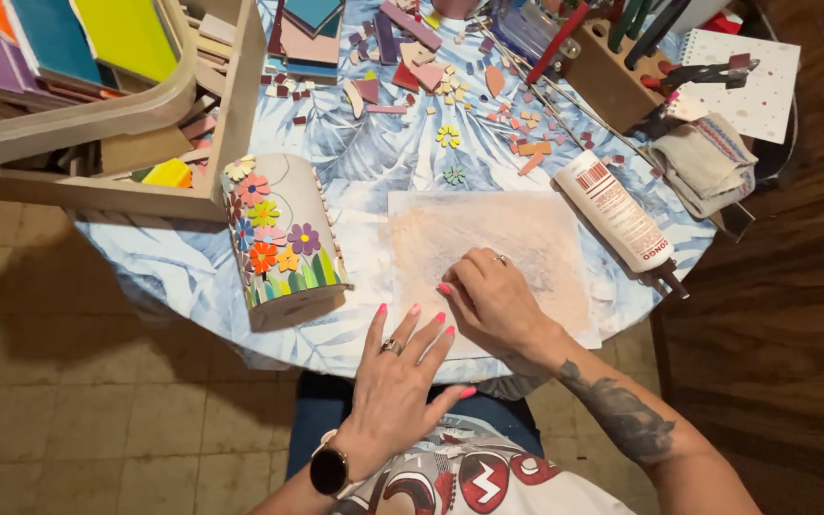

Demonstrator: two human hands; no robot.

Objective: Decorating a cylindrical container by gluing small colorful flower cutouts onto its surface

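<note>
Your right hand (493, 296) presses curled fingers onto the pale sheet (488, 238) at the worktop's (193, 272) near edge. Your left hand (402, 358) rests spread, empty, beside it. Judged step: smoothing the sheet; keep pressure even.

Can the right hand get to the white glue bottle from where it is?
Probably yes. The right hand rests on the pale sheet, and the glue bottle lies just past the sheet's far edge with nothing between them.

Leaf-print table (193, 267) (vase (283, 238), glue bottle (614, 210))
</note>
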